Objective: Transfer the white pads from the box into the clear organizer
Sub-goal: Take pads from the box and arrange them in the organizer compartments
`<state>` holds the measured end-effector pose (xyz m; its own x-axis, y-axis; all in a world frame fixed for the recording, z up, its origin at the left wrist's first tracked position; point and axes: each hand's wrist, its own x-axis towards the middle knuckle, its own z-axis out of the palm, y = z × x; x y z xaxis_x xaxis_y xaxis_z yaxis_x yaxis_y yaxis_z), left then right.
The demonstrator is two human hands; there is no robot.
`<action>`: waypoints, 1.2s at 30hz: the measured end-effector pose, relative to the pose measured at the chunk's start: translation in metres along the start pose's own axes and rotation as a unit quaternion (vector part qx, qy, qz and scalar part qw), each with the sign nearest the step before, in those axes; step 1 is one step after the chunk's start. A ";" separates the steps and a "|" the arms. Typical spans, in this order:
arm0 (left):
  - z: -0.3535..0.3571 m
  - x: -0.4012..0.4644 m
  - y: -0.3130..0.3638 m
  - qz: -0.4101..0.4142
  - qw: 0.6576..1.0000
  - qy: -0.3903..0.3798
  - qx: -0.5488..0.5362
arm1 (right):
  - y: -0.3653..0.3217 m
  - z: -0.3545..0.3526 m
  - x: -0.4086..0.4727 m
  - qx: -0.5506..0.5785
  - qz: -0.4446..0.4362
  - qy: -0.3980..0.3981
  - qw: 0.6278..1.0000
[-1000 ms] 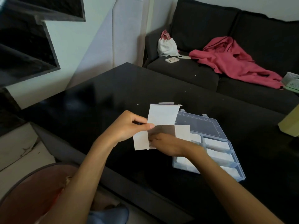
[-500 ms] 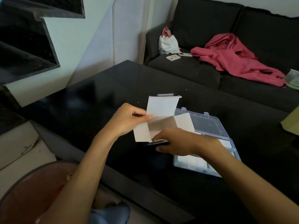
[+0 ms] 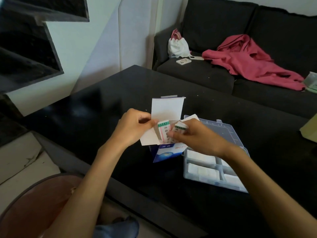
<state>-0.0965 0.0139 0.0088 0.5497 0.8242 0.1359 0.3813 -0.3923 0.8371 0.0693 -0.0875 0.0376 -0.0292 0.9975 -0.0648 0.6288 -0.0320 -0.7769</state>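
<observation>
On the glossy black table (image 3: 106, 103) before a dark sofa (image 3: 214, 23), the left hand (image 3: 132, 127) pinches a flap of the opened blue-and-white cardboard box (image 3: 164, 152). Just right of the box, the right hand (image 3: 197, 134) grips one printed white pad packet (image 3: 179, 128) over the clear plastic organizer (image 3: 223, 183), whose compartments hold white pads (image 3: 200, 158).

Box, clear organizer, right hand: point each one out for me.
box (image 3: 167, 152), head view, blue printed front face.
clear organizer (image 3: 221, 130), head view, open lid.
right hand (image 3: 195, 136), head view, back of hand.

Dim, soft blur, wide-angle bending at edges.
</observation>
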 end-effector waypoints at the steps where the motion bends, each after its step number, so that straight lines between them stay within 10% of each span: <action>1: 0.002 0.002 -0.003 -0.005 1.000 0.010 0.015 | 0.001 0.002 0.001 0.007 0.000 0.039 0.999; 8: 0.006 0.016 -0.011 -0.063 0.988 0.094 0.102 | 0.010 0.005 0.002 0.155 -0.011 0.294 0.943; 17: 0.014 -0.008 0.026 0.066 0.940 0.305 0.137 | 0.030 -0.010 -0.027 0.270 0.095 0.251 0.925; 20: 0.035 -0.015 0.065 -0.076 0.992 0.065 -0.076 | 0.042 -0.010 -0.045 -0.139 -0.070 0.359 0.920; 23: 0.063 -0.014 0.089 -0.227 0.943 -0.196 -0.145 | 0.056 -0.016 -0.067 -0.347 -0.157 0.314 0.870; 31: 0.106 -0.017 0.092 -0.142 0.955 -0.229 -0.125 | 0.093 -0.038 -0.120 -0.399 -0.101 0.263 0.872; 36: 0.127 -0.019 0.085 0.004 0.981 -0.191 0.019 | 0.111 -0.057 -0.137 -0.157 -0.021 0.405 0.901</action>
<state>0.0197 -0.0868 0.0105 0.7884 0.6109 -0.0726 0.3998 -0.4191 0.8152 0.1875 -0.2243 -0.0046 0.4374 0.7210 0.5375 0.8331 -0.1000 -0.5440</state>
